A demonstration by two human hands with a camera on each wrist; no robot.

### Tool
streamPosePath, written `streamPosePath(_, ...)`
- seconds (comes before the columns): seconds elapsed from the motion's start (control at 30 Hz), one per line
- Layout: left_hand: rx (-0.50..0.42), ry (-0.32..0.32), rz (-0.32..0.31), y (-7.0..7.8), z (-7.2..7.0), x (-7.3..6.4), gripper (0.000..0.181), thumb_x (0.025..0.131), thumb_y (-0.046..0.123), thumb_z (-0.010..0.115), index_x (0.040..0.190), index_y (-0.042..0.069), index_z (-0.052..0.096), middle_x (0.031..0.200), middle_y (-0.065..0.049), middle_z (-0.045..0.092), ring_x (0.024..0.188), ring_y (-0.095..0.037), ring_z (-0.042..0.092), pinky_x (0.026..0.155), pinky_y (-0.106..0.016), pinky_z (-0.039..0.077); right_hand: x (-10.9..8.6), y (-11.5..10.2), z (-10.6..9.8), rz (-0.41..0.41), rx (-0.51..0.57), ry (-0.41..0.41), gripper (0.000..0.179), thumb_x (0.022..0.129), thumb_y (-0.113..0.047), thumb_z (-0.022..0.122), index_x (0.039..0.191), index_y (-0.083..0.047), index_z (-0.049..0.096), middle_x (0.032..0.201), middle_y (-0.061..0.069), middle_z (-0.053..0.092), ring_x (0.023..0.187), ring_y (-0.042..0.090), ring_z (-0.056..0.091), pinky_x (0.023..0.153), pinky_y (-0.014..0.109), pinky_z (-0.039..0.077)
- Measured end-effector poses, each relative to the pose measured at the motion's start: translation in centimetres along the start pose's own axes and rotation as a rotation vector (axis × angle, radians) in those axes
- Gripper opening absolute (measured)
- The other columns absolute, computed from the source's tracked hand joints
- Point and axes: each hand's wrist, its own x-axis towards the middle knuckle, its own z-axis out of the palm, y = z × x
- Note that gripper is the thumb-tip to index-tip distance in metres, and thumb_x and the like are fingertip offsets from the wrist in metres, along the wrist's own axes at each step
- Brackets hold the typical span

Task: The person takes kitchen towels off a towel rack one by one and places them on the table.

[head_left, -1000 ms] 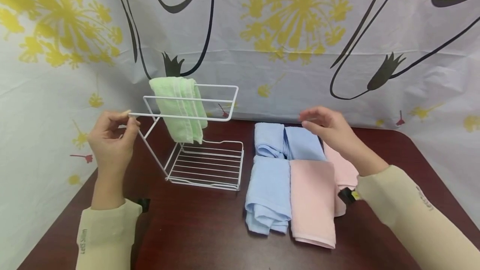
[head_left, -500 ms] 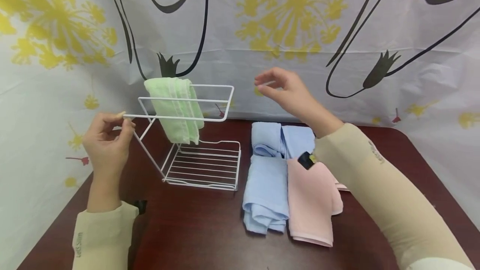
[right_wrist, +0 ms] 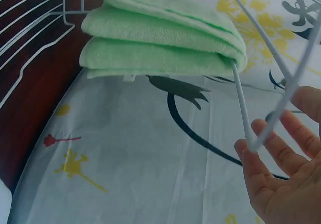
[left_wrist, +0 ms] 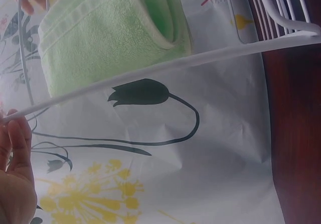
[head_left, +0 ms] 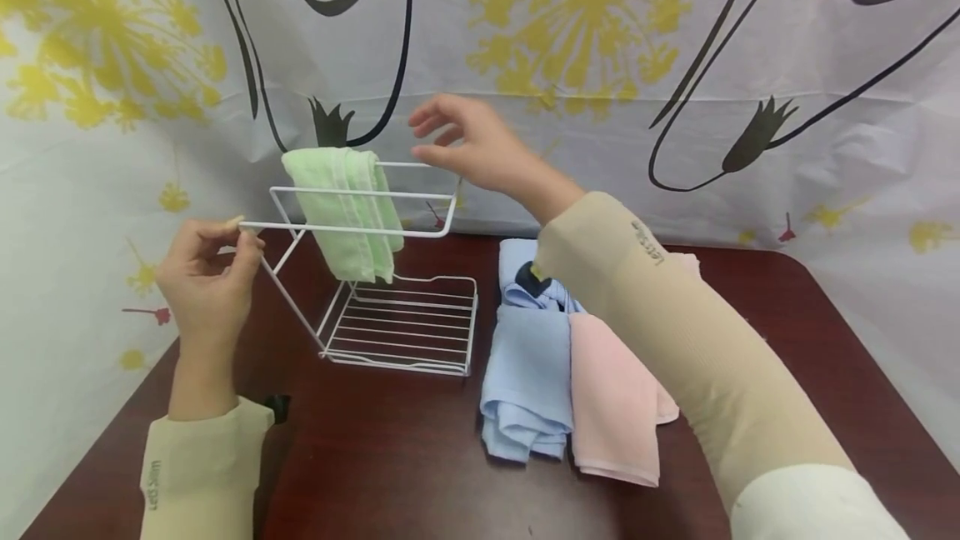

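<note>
A white wire rack [head_left: 393,369] stands on the dark table, its upper rails reaching up and toward the left. Over its back rail hangs a folded light green towel [head_left: 341,207], also large in both wrist views. My left hand [head_left: 206,269] pinches the near-left corner of the top rail between thumb and fingers. At the opposite end, my right hand [head_left: 472,140] is beside the back-right corner of the rails, fingers loosely bent and nothing held. The right wrist view shows its fingertips [right_wrist: 258,128] right at the rail corner, the hand spread around it.
To the right of the rack lie folded blue towels [head_left: 528,365] and pink towels [head_left: 611,407], partly covered by my right sleeve [head_left: 637,290]. Behind the table [head_left: 375,448] hangs a white curtain [head_left: 585,148] with yellow and dark flower prints.
My right hand has moved left and up from over the towels to the rack's back-right corner. My left hand keeps its pinch on the rail.
</note>
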Motion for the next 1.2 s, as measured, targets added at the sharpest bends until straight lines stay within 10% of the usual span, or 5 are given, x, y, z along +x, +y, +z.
streamPosePath(0.3, -0.067, 0.053, -0.029, 0.6, -1.6, -0.2, 0.014, 0.079, -0.015, 0.06, 0.089, -0.01, 0.069, 0.077, 0.003, 0.073, 0.066, -0.006, 0.068, 0.057, -0.009, 0.052, 3.6, -1.9, 4.0, -0.142, -0.06, -0.163, 0.044, 0.092, -0.01, 0.068, 0.134, -0.004, 0.056, 0.136, 0.008, 0.059, 0.125, 0.018, 0.055, 0.105, 0.025, 0.046)
streamPosePath(0.7, -0.014, 0.035, -0.006, 0.6, -2.1, -0.2, 0.012, 0.08, -0.014, 0.061, 0.09, -0.014, 0.067, 0.078, 0.005, 0.072, 0.067, -0.004, 0.068, 0.056, -0.009, 0.052, 5.5, -3.1, 6.0, -0.091, -0.239, -0.316, 0.047, 0.093, -0.016, 0.069, 0.138, -0.018, 0.056, 0.142, -0.002, 0.055, 0.131, 0.013, 0.049, 0.109, 0.021, 0.04)
streamPosePath(1.2, 0.063, 0.021, 0.007, 0.7, -2.0, -0.3, 0.013, 0.081, -0.013, 0.061, 0.092, -0.018, 0.064, 0.08, 0.008, 0.071, 0.068, -0.001, 0.068, 0.058, -0.009, 0.052, 5.1, -2.2, 6.2, -0.105, -0.259, -0.308, 0.041, 0.092, -0.017, 0.07, 0.131, -0.016, 0.056, 0.138, 0.006, 0.057, 0.128, 0.017, 0.052, 0.103, 0.023, 0.044)
